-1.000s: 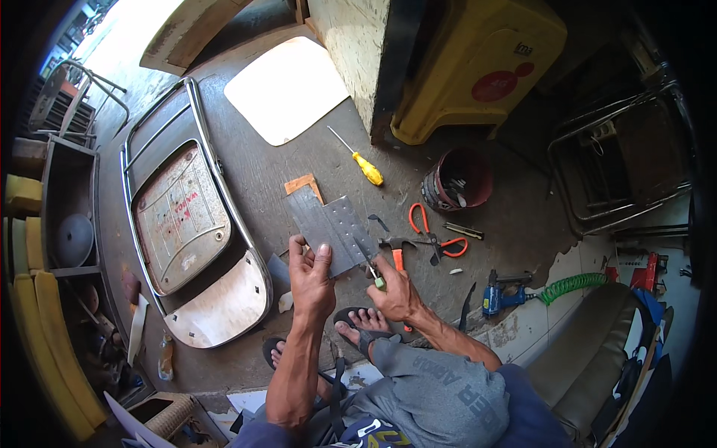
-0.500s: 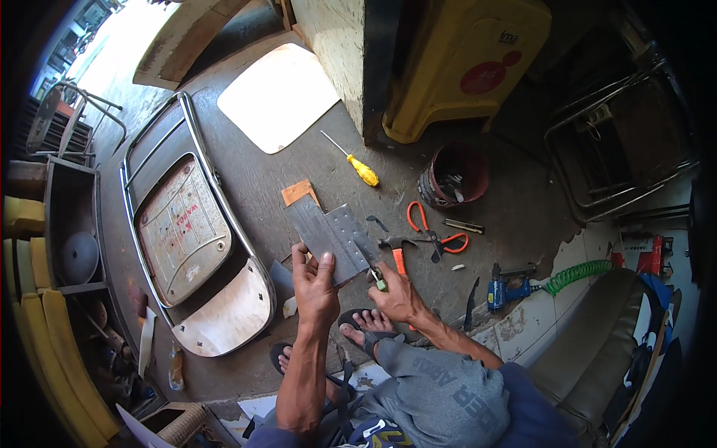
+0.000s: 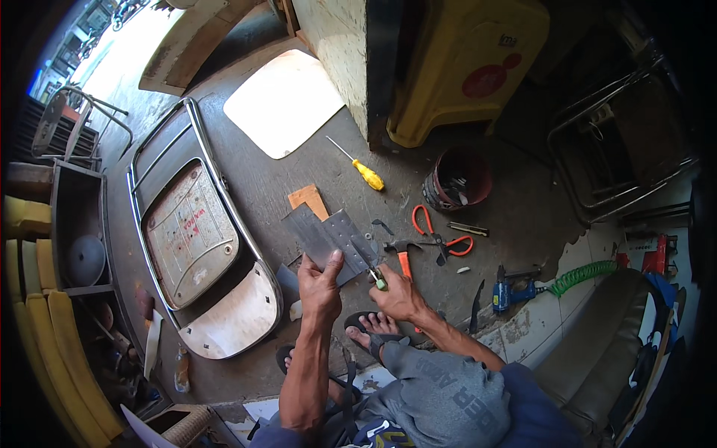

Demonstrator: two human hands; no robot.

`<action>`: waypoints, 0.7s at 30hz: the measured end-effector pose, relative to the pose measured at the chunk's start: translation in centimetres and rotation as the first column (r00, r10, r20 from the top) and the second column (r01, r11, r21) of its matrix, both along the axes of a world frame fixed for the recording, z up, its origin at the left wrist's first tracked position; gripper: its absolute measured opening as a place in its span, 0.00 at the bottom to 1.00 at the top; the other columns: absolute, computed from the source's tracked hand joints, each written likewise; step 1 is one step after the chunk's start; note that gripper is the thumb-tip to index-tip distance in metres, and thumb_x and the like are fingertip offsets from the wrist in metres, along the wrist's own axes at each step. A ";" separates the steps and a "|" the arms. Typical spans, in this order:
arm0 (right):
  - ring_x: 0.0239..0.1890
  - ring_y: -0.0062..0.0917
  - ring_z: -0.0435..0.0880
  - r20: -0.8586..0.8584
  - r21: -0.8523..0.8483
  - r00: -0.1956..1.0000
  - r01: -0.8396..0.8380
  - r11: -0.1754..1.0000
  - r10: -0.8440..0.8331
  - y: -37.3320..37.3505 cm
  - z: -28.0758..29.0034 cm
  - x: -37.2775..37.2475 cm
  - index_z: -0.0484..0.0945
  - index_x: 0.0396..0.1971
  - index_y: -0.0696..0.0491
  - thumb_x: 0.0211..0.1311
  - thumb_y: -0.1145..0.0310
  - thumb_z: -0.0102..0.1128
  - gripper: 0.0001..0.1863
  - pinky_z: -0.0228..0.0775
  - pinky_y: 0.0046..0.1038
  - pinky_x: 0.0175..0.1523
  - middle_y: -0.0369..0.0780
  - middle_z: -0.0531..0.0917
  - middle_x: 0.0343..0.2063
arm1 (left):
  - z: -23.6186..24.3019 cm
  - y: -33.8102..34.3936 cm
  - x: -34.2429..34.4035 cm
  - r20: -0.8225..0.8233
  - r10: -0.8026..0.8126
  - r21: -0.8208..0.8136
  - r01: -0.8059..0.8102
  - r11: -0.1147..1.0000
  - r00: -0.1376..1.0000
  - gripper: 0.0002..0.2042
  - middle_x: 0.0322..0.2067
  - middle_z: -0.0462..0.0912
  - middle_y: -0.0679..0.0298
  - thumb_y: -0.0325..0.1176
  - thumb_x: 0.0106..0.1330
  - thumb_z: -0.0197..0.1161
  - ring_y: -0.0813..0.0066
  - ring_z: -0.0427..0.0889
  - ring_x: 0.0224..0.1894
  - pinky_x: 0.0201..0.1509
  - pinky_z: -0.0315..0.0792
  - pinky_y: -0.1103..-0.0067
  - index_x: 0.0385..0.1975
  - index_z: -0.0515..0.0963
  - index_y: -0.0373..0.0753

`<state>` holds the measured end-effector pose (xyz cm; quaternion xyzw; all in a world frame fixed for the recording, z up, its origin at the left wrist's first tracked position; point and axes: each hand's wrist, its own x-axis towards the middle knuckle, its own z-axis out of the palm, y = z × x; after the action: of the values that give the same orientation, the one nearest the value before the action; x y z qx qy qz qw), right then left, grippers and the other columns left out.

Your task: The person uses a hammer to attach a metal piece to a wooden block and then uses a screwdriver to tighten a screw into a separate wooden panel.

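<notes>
A person bends over a workshop floor (image 3: 272,183), a grey sheet (image 3: 308,231) held up between both hands, above the sandalled feet. The left hand (image 3: 321,290) grips the sheet's near edge, thumb on top and fingers beneath. The fingers of the right hand (image 3: 397,296) are closed on a small green-handled tool (image 3: 381,284) at the sheet's right corner; whether its tip touches the sheet cannot be told. A row of pale dots runs along the sheet's right part, and a brown piece (image 3: 308,199) shows just past its far edge. Beyond the right hand lie a hammer (image 3: 405,263) and an orange-handled tool (image 3: 439,240), with a yellow screwdriver (image 3: 368,177) and a bucket (image 3: 433,190) farther off. A folding chair (image 3: 196,233) lies at left; a blue air tool (image 3: 512,296) with a green coiled hose (image 3: 579,278) is at right.
</notes>
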<state>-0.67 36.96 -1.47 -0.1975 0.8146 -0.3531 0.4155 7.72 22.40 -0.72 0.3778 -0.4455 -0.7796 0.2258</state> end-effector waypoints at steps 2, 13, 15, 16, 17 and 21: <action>0.39 0.50 0.84 0.107 -0.047 0.994 0.007 0.999 -0.002 0.7 -0.9 0.2 0.75 0.41 0.60 0.56 0.64 0.58 0.17 0.73 0.45 0.46 0.55 0.83 0.33 | -0.5 0.1 0.1 -0.024 0.003 0.029 -0.003 1.000 1.000 0.15 0.44 0.84 0.61 0.28 0.70 0.65 0.75 0.81 0.46 0.53 0.75 0.76 0.53 0.73 0.33; 0.42 0.53 0.83 0.043 -0.028 0.999 0.010 1.000 -0.009 0.9 -1.8 0.9 0.77 0.44 0.58 0.56 0.60 0.59 0.20 0.74 0.45 0.48 0.56 0.83 0.36 | -0.9 1.1 0.2 -0.060 0.011 0.135 -0.002 0.991 0.998 0.18 0.47 0.84 0.59 0.24 0.69 0.63 0.70 0.84 0.46 0.51 0.79 0.72 0.57 0.70 0.33; 0.38 0.48 0.84 0.035 -0.007 0.999 0.016 1.000 -0.016 1.1 -2.0 1.2 0.77 0.41 0.59 0.57 0.62 0.59 0.17 0.74 0.42 0.44 0.53 0.83 0.32 | -0.9 1.3 0.3 0.038 -0.014 0.028 0.013 1.000 0.999 0.16 0.45 0.84 0.60 0.24 0.69 0.63 0.73 0.83 0.45 0.51 0.77 0.75 0.55 0.72 0.32; 0.36 0.45 0.85 0.031 0.004 0.999 0.019 1.000 -0.019 1.0 -2.1 1.4 0.77 0.39 0.59 0.57 0.62 0.59 0.16 0.74 0.41 0.43 0.51 0.83 0.30 | -0.9 1.5 0.5 0.043 -0.015 0.013 0.014 1.000 0.999 0.16 0.45 0.84 0.60 0.24 0.69 0.63 0.73 0.83 0.44 0.51 0.77 0.75 0.55 0.72 0.32; 0.34 0.42 0.85 0.018 0.008 1.000 0.023 1.000 -0.023 0.8 -2.0 1.2 0.77 0.37 0.59 0.57 0.63 0.58 0.14 0.74 0.39 0.41 0.50 0.83 0.28 | -0.9 1.5 0.4 0.039 -0.016 -0.009 0.016 1.000 0.999 0.15 0.45 0.84 0.60 0.24 0.69 0.63 0.74 0.83 0.44 0.51 0.77 0.75 0.54 0.72 0.32; 0.38 0.54 0.83 -0.019 0.001 0.999 0.030 1.000 -0.030 0.5 -0.9 1.3 0.77 0.35 0.60 0.58 0.61 0.57 0.15 0.73 0.47 0.43 0.56 0.82 0.30 | -0.7 1.3 0.3 0.037 -0.027 -0.025 0.028 0.999 0.999 0.15 0.45 0.84 0.60 0.25 0.69 0.63 0.74 0.83 0.44 0.52 0.76 0.75 0.54 0.73 0.32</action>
<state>0.65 37.46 -2.40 -0.1882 0.8217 -0.3569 0.4025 8.06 23.67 -1.41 0.3829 -0.4647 -0.7698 0.2118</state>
